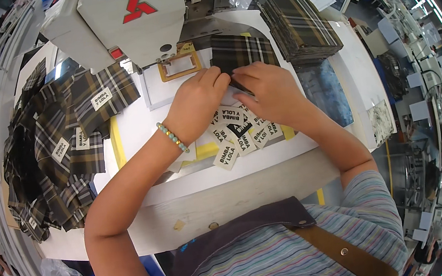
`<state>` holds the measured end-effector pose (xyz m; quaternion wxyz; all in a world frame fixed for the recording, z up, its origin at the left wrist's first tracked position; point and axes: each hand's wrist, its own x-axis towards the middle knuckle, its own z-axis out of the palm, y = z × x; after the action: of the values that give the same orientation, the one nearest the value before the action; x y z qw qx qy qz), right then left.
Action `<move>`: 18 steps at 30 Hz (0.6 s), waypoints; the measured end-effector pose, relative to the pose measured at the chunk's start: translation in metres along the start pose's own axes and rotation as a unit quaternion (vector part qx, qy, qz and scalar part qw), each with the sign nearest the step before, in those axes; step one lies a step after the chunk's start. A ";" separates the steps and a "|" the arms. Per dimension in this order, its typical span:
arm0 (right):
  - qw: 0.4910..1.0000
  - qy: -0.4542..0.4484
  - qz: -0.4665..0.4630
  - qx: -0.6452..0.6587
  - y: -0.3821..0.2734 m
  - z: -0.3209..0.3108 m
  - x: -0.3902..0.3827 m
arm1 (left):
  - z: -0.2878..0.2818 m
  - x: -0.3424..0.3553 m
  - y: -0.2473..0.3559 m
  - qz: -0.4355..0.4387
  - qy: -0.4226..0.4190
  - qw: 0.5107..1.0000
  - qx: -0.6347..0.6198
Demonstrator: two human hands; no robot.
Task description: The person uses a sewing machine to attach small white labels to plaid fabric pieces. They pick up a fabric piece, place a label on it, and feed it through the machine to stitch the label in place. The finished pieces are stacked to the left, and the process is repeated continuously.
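Rows of workstations (426, 83) bend away at the right under strip lights, and before me a white table (210, 179) carries a sewing machine (133, 24) with a brass-coloured frame (165, 74) beneath its head. Both my hands are at the near edge of one dark plaid piece (243, 50), which lies just right of that frame and to the left of a tall stack of plaid pieces (303, 24). My left hand (200, 99) has its fingers curled close together at the cloth's near left corner; my right hand (272, 89) reaches in from the other side, thumb standing apart below the fingers — whether either one truly pinches the fabric, I cannot tell. Loose pale labels (237, 130) lie scattered below my wrists, while plaid pieces with labels on them (59, 142) are heaped at my left. I judge this to be the readying step, squaring or folding the edge; the next move seems to call for a flat, straight piece and one label picked up cleanly — two stuck together would spoil the placing.
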<state>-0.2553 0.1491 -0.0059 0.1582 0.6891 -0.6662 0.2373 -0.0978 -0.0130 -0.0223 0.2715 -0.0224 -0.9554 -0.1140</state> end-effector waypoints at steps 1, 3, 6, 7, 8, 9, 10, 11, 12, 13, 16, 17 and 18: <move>1.000 -0.009 0.004 -0.027 0.003 -0.007 -0.005 | -0.001 0.000 -0.002 0.014 0.017 1.000 0.006; 0.997 -0.019 0.003 -0.068 0.011 -0.014 -0.013 | -0.004 -0.003 -0.006 0.030 0.017 0.999 0.021; 0.994 -0.017 -0.009 -0.108 0.022 -0.011 -0.023 | -0.008 -0.010 -0.016 0.060 0.007 0.996 0.061; 0.993 -0.005 -0.022 -0.113 0.023 -0.009 -0.022 | -0.010 -0.014 -0.020 0.072 0.003 0.994 0.077; 0.992 0.007 -0.036 -0.118 0.024 -0.007 -0.019 | -0.011 -0.017 -0.022 0.072 -0.002 0.993 0.090; 0.991 0.018 -0.049 -0.123 0.024 -0.006 -0.016 | -0.012 -0.021 -0.023 0.072 -0.006 0.992 0.102; 0.990 0.028 -0.061 -0.124 0.023 -0.004 -0.011 | -0.014 -0.024 -0.024 0.071 -0.011 0.991 0.114; 0.989 0.039 -0.073 -0.125 0.023 -0.002 -0.005 | -0.016 -0.026 -0.027 0.070 -0.008 0.990 0.121; 0.987 0.048 -0.085 -0.127 0.022 0.001 0.001 | -0.018 -0.028 -0.029 0.069 -0.006 0.990 0.126; 0.986 0.047 -0.094 -0.129 0.022 0.004 0.006 | -0.020 -0.030 -0.031 0.068 -0.003 0.989 0.132; 0.983 0.032 -0.119 -0.138 0.019 0.013 0.016 | -0.031 -0.039 -0.039 0.057 -0.013 0.987 0.149; 0.982 0.018 -0.124 -0.141 0.018 0.015 0.018 | -0.034 -0.042 -0.042 0.053 -0.018 0.986 0.155; 0.981 0.004 -0.130 -0.143 0.015 0.018 0.020 | -0.036 -0.046 -0.043 0.047 -0.023 0.985 0.162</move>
<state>-0.2686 0.1220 -0.0120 0.2873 0.7392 -0.5973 0.1193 -0.0445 -0.0625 -0.0255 0.2541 -0.0254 -0.9652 0.0555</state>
